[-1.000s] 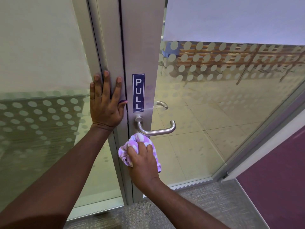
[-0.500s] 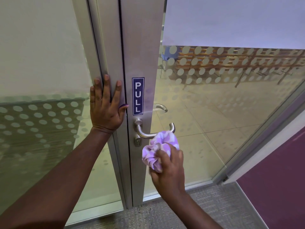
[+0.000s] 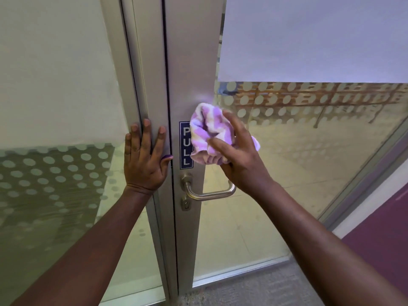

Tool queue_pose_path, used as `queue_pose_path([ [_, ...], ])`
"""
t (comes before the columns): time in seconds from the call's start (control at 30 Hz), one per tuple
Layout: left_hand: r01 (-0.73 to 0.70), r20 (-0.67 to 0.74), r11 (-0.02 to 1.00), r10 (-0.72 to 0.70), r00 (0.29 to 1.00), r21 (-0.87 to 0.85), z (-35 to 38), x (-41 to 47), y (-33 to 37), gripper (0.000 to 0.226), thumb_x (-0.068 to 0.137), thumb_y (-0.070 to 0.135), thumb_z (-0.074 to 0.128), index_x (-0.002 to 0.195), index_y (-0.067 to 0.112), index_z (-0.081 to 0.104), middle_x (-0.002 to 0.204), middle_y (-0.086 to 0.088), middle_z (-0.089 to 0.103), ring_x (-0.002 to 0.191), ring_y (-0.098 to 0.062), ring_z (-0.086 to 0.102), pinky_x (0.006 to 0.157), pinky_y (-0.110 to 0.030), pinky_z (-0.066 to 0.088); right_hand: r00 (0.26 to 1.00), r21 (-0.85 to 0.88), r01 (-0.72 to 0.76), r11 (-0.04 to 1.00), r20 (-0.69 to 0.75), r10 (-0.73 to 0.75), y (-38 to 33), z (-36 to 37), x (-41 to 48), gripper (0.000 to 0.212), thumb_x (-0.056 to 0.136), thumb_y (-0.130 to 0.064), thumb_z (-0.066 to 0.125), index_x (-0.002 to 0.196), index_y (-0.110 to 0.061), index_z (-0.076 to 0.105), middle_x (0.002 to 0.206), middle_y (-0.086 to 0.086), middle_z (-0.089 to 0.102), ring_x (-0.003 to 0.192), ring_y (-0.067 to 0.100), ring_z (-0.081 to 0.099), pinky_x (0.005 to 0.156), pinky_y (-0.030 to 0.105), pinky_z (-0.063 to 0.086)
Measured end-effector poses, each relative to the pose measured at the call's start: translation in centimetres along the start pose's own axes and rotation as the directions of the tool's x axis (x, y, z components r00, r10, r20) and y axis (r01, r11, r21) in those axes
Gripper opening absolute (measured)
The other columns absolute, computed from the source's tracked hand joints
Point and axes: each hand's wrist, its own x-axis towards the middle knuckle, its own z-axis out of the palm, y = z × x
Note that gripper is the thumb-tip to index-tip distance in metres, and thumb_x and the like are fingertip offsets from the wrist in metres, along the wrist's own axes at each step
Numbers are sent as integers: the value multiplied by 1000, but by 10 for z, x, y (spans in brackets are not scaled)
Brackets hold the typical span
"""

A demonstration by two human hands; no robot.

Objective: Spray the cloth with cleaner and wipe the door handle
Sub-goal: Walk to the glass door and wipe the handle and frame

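Note:
A silver lever door handle (image 3: 209,193) sticks out of the grey metal door stile (image 3: 189,69), below a blue PULL sign (image 3: 185,146). My right hand (image 3: 240,157) grips a bunched purple and white cloth (image 3: 209,133) against the stile, above the handle and partly over the sign. The cloth does not touch the handle. My left hand (image 3: 144,160) lies flat with fingers spread on the door frame left of the stile. No spray bottle is in view.
A keyhole (image 3: 186,203) sits just under the handle. Frosted, dotted glass panels (image 3: 309,129) flank the stile on both sides. Grey carpet (image 3: 242,290) lies at the bottom and a purple wall (image 3: 386,239) at the right.
My right hand has lifted the cloth from below the handle to above it, beside the PULL sign. My left hand has stayed flat on the frame.

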Motion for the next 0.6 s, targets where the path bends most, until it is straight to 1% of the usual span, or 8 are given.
queue_pose_path([
  [0.07,10,-6,1000,-10,1000,-3,0,0,0,60,101,46,18,153,17,21,164,-5,-6,150,-29,-3,123,-42,4,997,-71,63,996,38,-60,3,5,6,43,74,8,69,107,-15,56,137,21,52,104,37,53,81,45,46],
  [0.17,5,-3,1000,-5,1000,-4,0,-1,0,60,101,45,19,152,16,21,164,-5,-6,150,-29,-3,123,-42,3,992,-186,126,974,46,-119,5,12,6,44,72,8,67,107,-19,64,132,6,61,95,28,48,74,41,41],
  [0.23,5,2,1000,-5,1000,-6,0,0,0,59,101,45,19,153,17,20,164,-5,-6,150,-28,-4,123,-41,2,993,-235,119,965,51,-110,7,18,3,51,72,8,65,112,-22,68,132,-2,61,94,24,45,72,39,37],
  [0.3,6,3,1000,-6,1000,-12,-1,0,0,59,101,45,19,153,17,20,164,-4,-7,150,-28,-4,123,-41,2,995,-251,100,963,55,-89,9,22,1,58,74,7,64,122,-25,65,133,-8,60,96,22,46,73,38,37],
  [0.37,6,4,1000,-6,1000,-16,-1,0,0,59,101,45,20,153,17,20,164,-4,-6,150,-28,-4,123,-41,2,996,-251,79,965,53,-68,10,26,0,60,76,5,64,128,-24,61,134,-10,59,100,21,47,75,38,37],
  [0.47,6,-1,1000,-6,1000,-26,-1,0,1,60,100,45,20,152,16,21,164,-4,-6,150,-28,-4,123,-42,2,995,-257,85,963,62,-72,12,32,-3,58,79,5,61,129,-23,60,135,-11,58,103,20,47,76,38,39],
  [0.6,8,5,999,-8,1000,-32,-2,1,0,59,100,45,20,153,17,19,163,-3,-8,150,-27,-6,123,-41,1,992,-240,108,965,85,-90,17,39,-8,53,84,5,55,128,-24,60,134,-13,59,102,19,48,76,38,39],
])
